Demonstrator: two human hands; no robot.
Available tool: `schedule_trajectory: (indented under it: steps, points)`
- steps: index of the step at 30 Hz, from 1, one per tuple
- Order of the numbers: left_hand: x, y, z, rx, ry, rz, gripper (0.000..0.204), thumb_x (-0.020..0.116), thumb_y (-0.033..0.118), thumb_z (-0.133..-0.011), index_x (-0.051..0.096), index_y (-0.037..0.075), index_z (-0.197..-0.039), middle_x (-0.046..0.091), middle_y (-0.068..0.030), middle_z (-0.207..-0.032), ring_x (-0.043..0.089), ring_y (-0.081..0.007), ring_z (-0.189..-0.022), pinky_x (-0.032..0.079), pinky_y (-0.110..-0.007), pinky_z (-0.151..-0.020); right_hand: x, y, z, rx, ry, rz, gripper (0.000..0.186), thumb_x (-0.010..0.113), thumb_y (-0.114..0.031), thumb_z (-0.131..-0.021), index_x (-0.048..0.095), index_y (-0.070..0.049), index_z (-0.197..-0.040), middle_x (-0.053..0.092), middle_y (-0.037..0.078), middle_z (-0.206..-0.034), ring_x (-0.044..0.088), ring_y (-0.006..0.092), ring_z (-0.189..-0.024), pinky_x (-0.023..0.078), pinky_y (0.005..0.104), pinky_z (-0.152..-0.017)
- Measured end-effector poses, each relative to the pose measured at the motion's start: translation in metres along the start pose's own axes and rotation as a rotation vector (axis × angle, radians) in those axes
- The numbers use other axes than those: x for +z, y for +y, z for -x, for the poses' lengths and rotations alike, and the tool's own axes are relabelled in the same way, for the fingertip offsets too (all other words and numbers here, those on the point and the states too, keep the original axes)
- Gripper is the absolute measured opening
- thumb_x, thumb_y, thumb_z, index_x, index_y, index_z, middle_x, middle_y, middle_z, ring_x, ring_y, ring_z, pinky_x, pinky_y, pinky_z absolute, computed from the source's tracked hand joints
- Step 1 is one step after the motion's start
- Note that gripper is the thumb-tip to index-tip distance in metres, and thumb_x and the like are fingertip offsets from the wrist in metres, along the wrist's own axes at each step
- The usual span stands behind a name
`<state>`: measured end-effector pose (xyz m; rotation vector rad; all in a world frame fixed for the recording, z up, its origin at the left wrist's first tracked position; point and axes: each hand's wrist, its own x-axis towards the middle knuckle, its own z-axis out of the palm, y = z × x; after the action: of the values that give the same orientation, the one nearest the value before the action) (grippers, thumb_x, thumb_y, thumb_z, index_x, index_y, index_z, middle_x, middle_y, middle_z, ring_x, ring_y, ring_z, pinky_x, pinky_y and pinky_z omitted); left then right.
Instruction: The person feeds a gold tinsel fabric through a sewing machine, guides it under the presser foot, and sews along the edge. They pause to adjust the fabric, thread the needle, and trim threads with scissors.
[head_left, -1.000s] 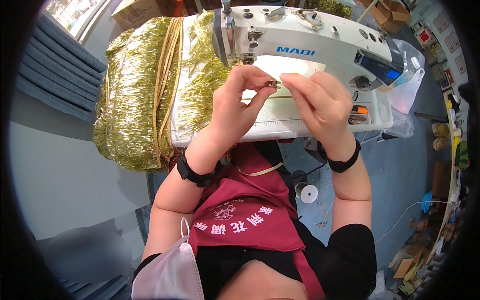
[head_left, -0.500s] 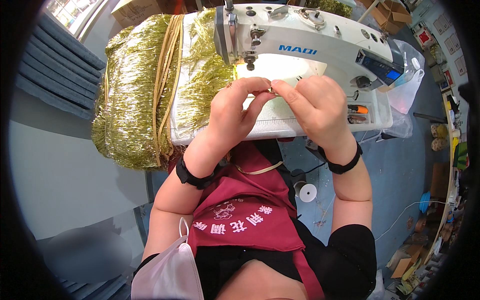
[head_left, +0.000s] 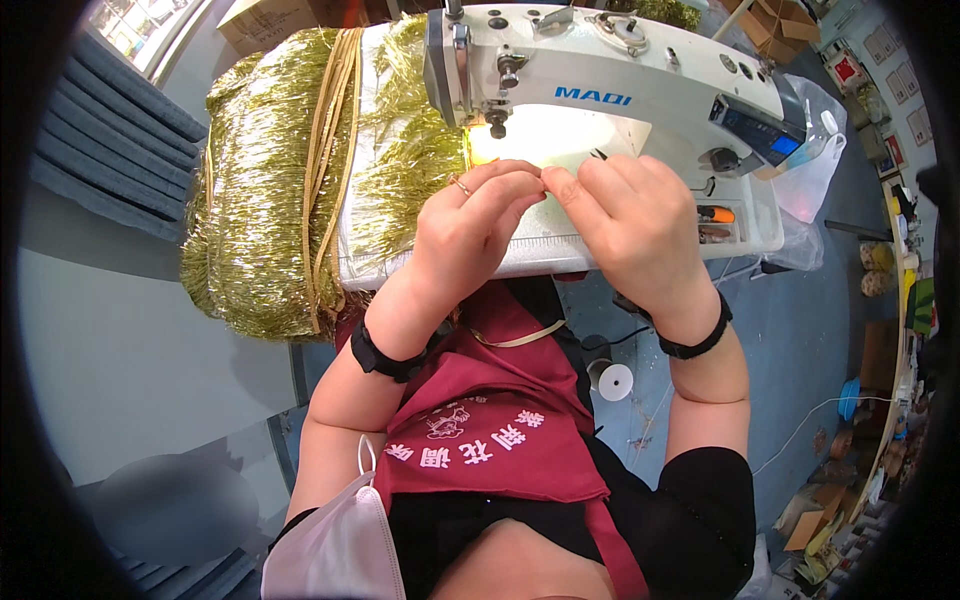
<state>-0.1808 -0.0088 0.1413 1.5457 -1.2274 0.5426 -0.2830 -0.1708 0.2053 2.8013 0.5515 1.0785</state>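
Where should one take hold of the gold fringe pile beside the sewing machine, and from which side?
Probably grip the gold fringe pile at its near end, where it droops over the table's front edge, coming from the person's left. That end hangs free. The tan cords lie along its top, and the sewing machine blocks the right side. Both the left hand and the right hand are busy pinching something small.

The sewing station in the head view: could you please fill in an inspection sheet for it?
Surface: white machine bed, lit under the needle.
Job's things: white sewing machine; gold tinsel fringe piled at its left, with tan cords over it.
Clutter: thread spool and cardboard boxes on the floor.
Grippers: left hand and right hand meet fingertip to fingertip by the needle, pinching something too small to tell.
Cables: white cable across the floor.
Surroundings: blue floor; plastic bag.
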Motion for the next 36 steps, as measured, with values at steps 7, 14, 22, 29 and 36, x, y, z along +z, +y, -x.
schedule_trajectory:
  steps: [7,14,22,29,36]
  points:
    - [-0.002,0.0,0.0,-0.003,-0.003,-0.016,0.014,0.072,-0.006,-0.087,0.068,0.0,-0.099,0.074,-0.014,-0.095,0.073,-0.0286,-0.083,0.059,-0.034,-0.072,0.001,-0.001,-0.002,-0.011,-0.015,0.015,0.015,0.069,-0.013,-0.079,0.069,-0.006,-0.092,0.055,0.0,-0.08,0.059,0.0156,-0.074,0.047,0.0307,-0.065]
    - [-0.002,-0.003,0.001,-0.078,0.023,0.006,0.013,0.073,-0.006,-0.086,0.071,0.001,-0.096,0.075,-0.0131,-0.096,0.074,-0.0262,-0.085,0.059,-0.033,-0.074,0.003,0.002,0.002,0.014,-0.009,-0.075,0.019,0.069,-0.012,-0.078,0.07,-0.007,-0.096,0.054,0.001,-0.079,0.059,0.0169,-0.072,0.048,0.0324,-0.064]
    - [-0.006,-0.007,-0.002,-0.123,0.006,0.168,0.019,0.078,-0.005,-0.08,0.074,0.006,-0.096,0.064,-0.0056,-0.093,0.064,-0.0195,-0.083,0.054,-0.031,-0.07,0.02,0.013,0.013,0.551,-0.101,-0.819,0.008,0.071,-0.003,-0.089,0.074,-0.002,-0.097,0.065,0.009,-0.083,0.064,0.0251,-0.071,0.05,0.0338,-0.064]
    - [0.008,-0.006,-0.005,-0.055,-0.148,0.118,0.024,0.083,-0.003,-0.075,0.077,0.006,-0.096,0.053,-0.0026,-0.081,0.053,-0.0191,-0.074,0.043,-0.031,-0.064,0.036,0.036,0.007,0.363,-0.144,-0.904,0.01,0.069,-0.004,-0.091,0.074,0.001,-0.098,0.065,0.011,-0.086,0.066,0.026,-0.074,0.051,0.0355,-0.066]
    - [0.021,-0.009,-0.011,-0.057,-0.105,0.056,0.02,0.079,-0.006,-0.079,0.076,0.003,-0.096,0.065,-0.0065,-0.088,0.064,-0.0202,-0.08,0.053,-0.03,-0.067,0.024,0.032,0.013,0.365,0.035,-0.619,0.006,0.072,-0.009,-0.09,0.071,-0.004,-0.092,0.062,0.009,-0.084,0.064,0.0307,-0.073,0.052,0.0381,-0.064]
